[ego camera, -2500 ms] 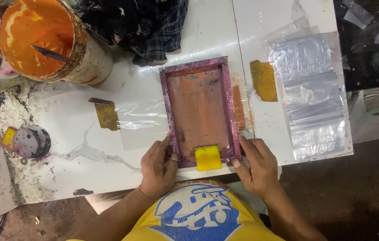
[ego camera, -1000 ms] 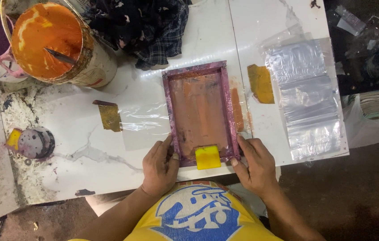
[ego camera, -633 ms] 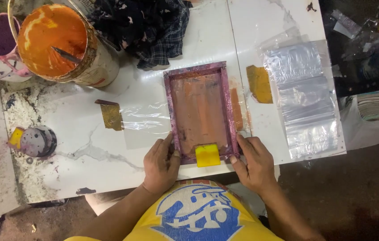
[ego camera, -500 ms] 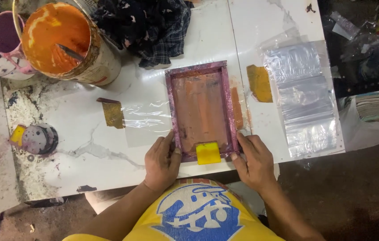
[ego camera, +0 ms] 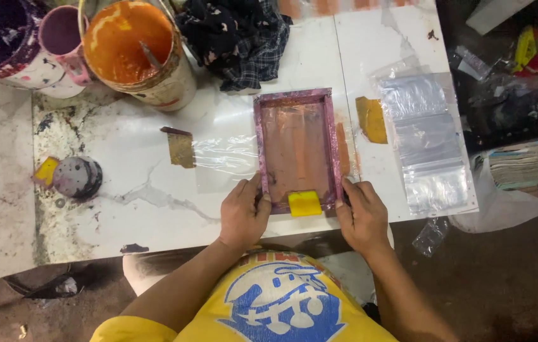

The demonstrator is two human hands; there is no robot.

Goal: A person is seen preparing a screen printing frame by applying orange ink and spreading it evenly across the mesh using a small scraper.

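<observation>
A small purple-framed printing screen [ego camera: 295,151] with an orange-stained mesh lies flat on the white table [ego camera: 155,196]. A yellow squeegee pad [ego camera: 305,203] rests on its near edge. My left hand [ego camera: 243,213] presses on the frame's near left corner, thumb on the frame. My right hand [ego camera: 361,212] presses on the near right corner. A clear plastic sheet [ego camera: 221,158] pokes out from under the screen on the left.
A bucket of orange ink [ego camera: 136,50] with a stick stands at the back left, beside purple ink pots [ego camera: 9,38]. A dark rag [ego camera: 237,35] lies behind the screen. A stack of clear plastic bags [ego camera: 427,139] lies right, an ochre sponge [ego camera: 371,119] beside it.
The view has shifted a little; both hands stay pressed on the near corners of the screen and the screen has not moved.
</observation>
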